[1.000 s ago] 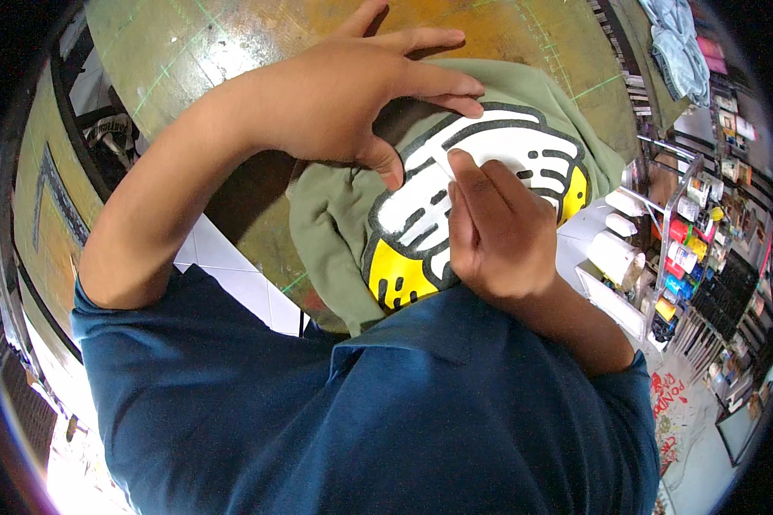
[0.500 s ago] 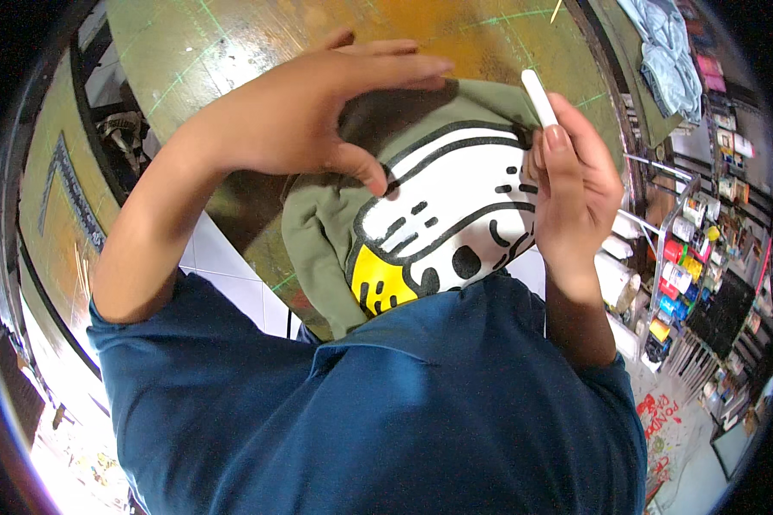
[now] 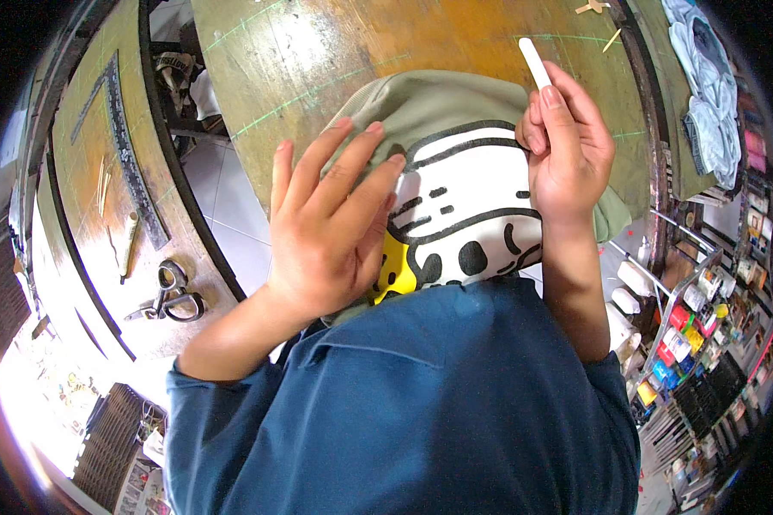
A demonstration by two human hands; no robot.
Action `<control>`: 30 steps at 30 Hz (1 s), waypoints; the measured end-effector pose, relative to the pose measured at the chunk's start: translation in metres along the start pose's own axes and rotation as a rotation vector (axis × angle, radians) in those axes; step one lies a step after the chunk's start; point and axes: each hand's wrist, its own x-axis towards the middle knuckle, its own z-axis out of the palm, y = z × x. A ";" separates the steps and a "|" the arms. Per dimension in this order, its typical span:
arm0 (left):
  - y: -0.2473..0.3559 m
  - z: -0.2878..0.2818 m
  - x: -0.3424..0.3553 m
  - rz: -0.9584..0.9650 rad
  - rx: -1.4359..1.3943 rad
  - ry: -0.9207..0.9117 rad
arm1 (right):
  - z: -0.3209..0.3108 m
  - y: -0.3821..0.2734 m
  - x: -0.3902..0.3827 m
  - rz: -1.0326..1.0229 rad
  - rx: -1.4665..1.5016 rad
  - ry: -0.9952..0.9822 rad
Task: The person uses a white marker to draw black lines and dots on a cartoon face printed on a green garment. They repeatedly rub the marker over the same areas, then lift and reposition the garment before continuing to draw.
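Note:
An olive-green garment (image 3: 442,94) lies over the near edge of the worktable, its lower part running down toward my body. On it is a large cartoon print (image 3: 481,176) in white, black and yellow. My left hand (image 3: 331,219) rests over the left side of the print, fingers spread, holding nothing. At the print's right side my right hand (image 3: 571,146) pinches a slim white stick (image 3: 534,62) that looks like a marker or chalk, pointing up and away from me. The heel of that hand covers the print's right edge.
The worktable (image 3: 318,51) has green line marks. On a side table at left lie scissors (image 3: 173,296), a dark L-shaped ruler (image 3: 129,159) and a thin pen-like tool (image 3: 130,240). Light blue cloth (image 3: 711,94) sits far right, above a rack of paint bottles (image 3: 683,330).
My left hand has come down from above the garment's far edge onto its left side, fingers spreading. My right hand still holds the white stick. The view has shifted, showing more of the left table.

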 end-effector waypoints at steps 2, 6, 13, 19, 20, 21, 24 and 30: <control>0.005 0.011 -0.008 -0.034 0.154 0.010 | -0.001 -0.001 0.000 0.010 0.048 -0.021; 0.010 0.016 0.000 -0.112 0.202 -0.084 | -0.002 -0.003 0.003 0.028 0.080 -0.029; 0.007 0.021 0.000 -0.061 0.210 -0.079 | -0.006 -0.002 0.003 0.056 0.046 -0.102; 0.005 0.020 0.016 0.022 0.208 -0.113 | -0.004 -0.003 0.006 0.070 0.130 -0.089; 0.003 0.022 0.019 0.043 0.215 -0.105 | -0.005 -0.003 0.006 0.073 0.131 -0.086; 0.003 0.023 0.020 0.065 0.223 -0.097 | -0.005 -0.003 0.006 0.075 0.132 -0.084; 0.001 0.013 0.009 0.060 0.253 -0.097 | -0.007 -0.007 0.009 0.176 0.189 -0.119; 0.013 0.014 0.020 0.031 0.331 -0.152 | -0.025 -0.015 0.027 0.488 0.306 -0.261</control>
